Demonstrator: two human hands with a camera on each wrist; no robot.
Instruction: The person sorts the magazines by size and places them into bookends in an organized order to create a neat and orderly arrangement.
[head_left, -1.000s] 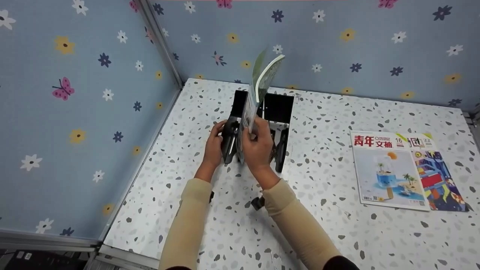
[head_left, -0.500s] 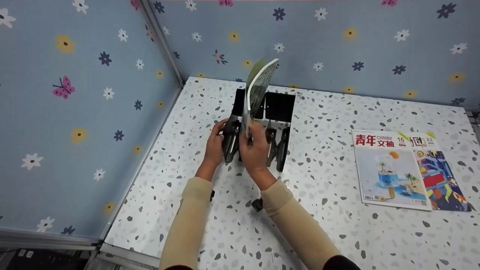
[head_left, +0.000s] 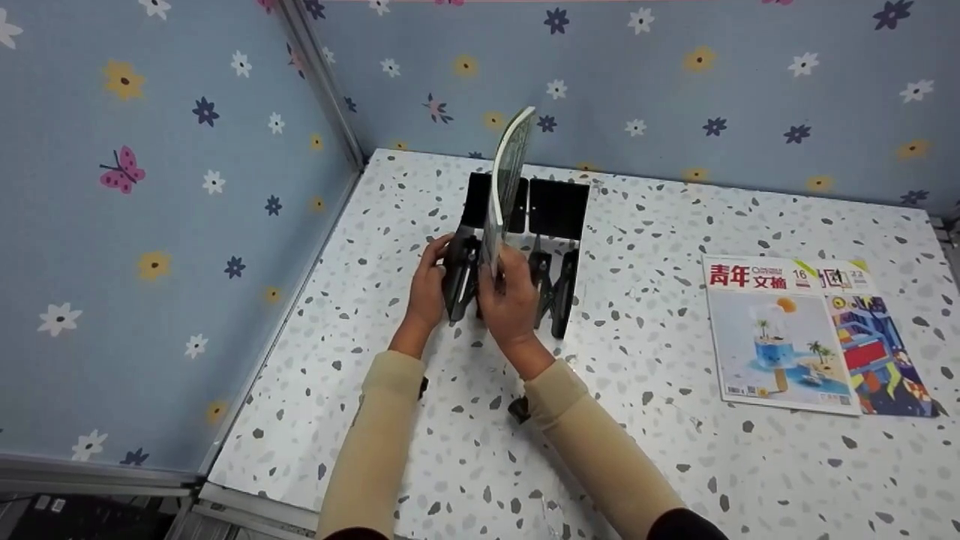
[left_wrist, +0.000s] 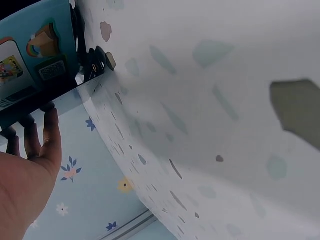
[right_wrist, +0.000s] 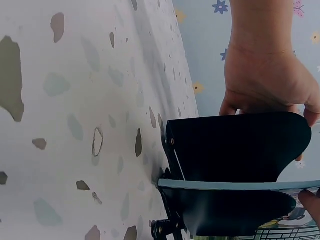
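Note:
In the head view a black expandable book rack (head_left: 559,210) stands on the table, with plates at its back and sides and crossed links between. My right hand (head_left: 510,296) pinches the lower near part of a thin magazine (head_left: 510,169), which stands upright among the plates, its top bending right. The left wrist view shows the magazine's colourful cover (left_wrist: 50,42). My left hand (head_left: 427,289) grips the rack's left side plate (right_wrist: 235,145); its bent fingers (left_wrist: 52,132) meet the plate's edge. Part of the magazine's lower end hides behind my right hand.
Two overlapping magazines lie flat at the right: a white one with an ice-pop picture (head_left: 780,345) and a colourful one (head_left: 885,360) partly beneath it. Flower-patterned walls (head_left: 637,90) close off the speckled table (head_left: 637,450) at the back and left.
My right hand has moved slightly left with the magazine. The magazine's loose cover and pages, spread apart at the top before, now lie together. My left hand has stayed at the rack's side.

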